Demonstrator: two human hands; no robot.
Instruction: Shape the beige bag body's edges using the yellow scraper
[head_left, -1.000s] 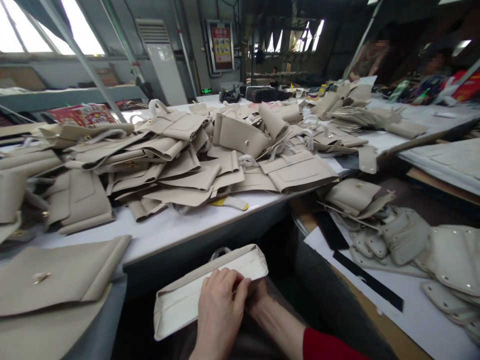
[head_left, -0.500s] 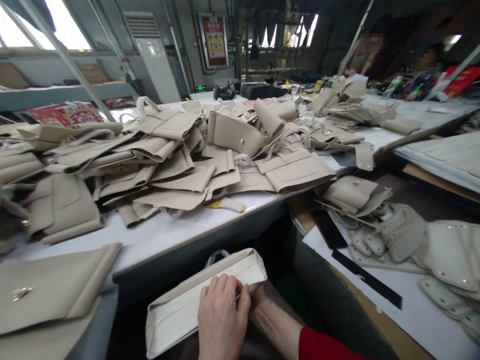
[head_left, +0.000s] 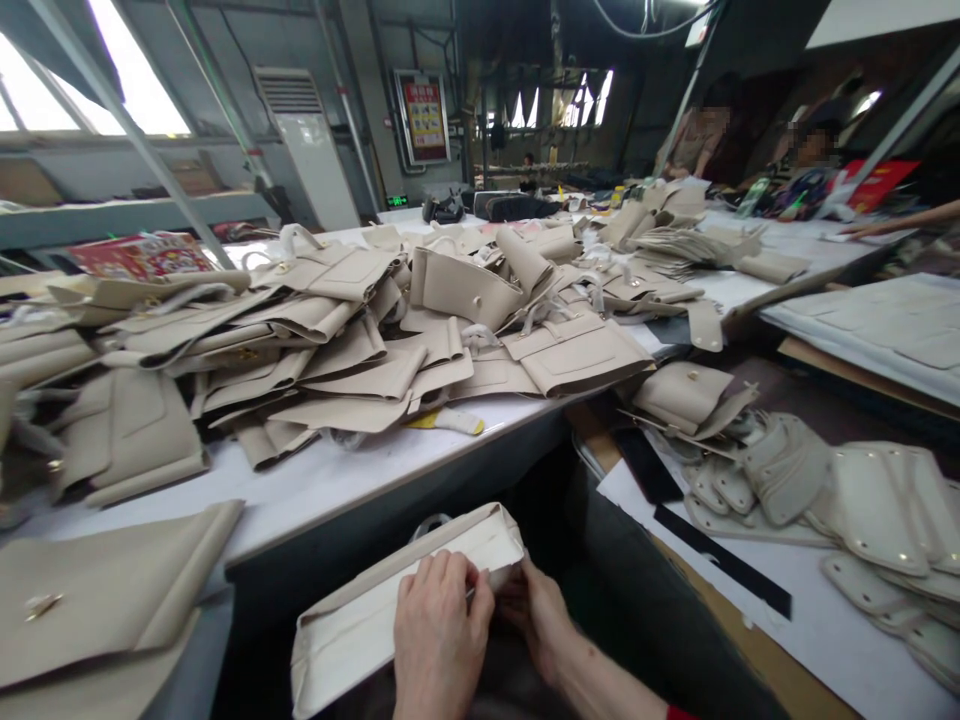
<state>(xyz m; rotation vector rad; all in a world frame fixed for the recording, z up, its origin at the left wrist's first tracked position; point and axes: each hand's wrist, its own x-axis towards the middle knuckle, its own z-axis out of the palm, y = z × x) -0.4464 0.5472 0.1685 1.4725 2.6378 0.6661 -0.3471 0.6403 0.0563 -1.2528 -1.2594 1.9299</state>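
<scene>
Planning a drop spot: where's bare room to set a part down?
Tabletop between bag pile, yellow-white piece and its front edge, beyond the held bag; white sheet between black bar and pale pieces. Crowded: mid-table, under the bag pile.

There are one held bag (head_left: 352, 640), two flat black pieces (head_left: 754, 580) and uncountable heaped bags (head_left: 463, 285).

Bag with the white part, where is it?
The bag is low in the head view, left of centre, the left hand on its white part.

The window (head_left: 142, 75) at upper left glares white — the far background (head_left: 637, 65) dim, deep shadow beneath the table (head_left: 307, 490).
</scene>
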